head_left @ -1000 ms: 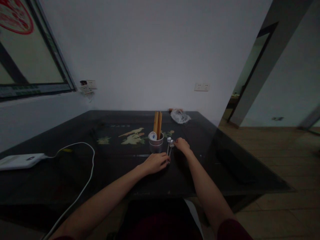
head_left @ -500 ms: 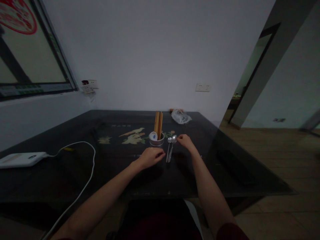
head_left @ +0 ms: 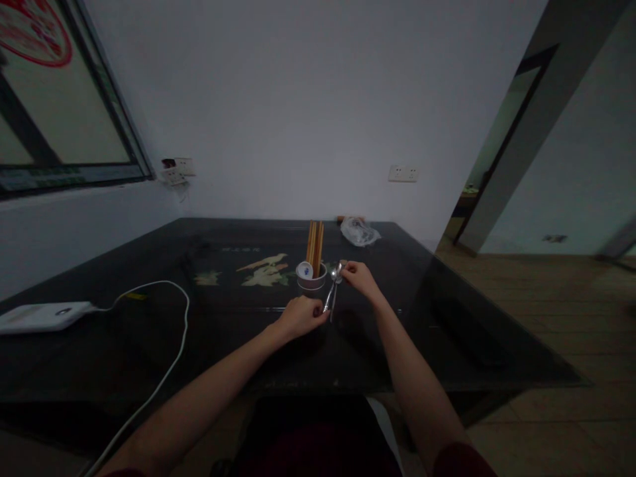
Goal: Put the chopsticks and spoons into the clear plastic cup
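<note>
Two metal spoons cross each other at the middle of the dark table. My right hand is closed, its fingertips pinching the bowl end of the upper spoon. My left hand is closed at the lower end of that spoon's handle, thumb and fingers together on it. The second spoon lies beneath, its bowl partly behind the first and close to my right fingertips. Just beyond my left hand stands a light round holder with several wooden chopsticks and a white patterned ceramic spoon in it.
A crumpled clear plastic bag lies at the back of the table. On the left is a white power bank-like device with a white cable. A dark flat object lies on the right.
My right hand has moved left with the upper spoon's bowl. That spoon has tilted across the other, and its handle end now meets my left hand's fingers.
</note>
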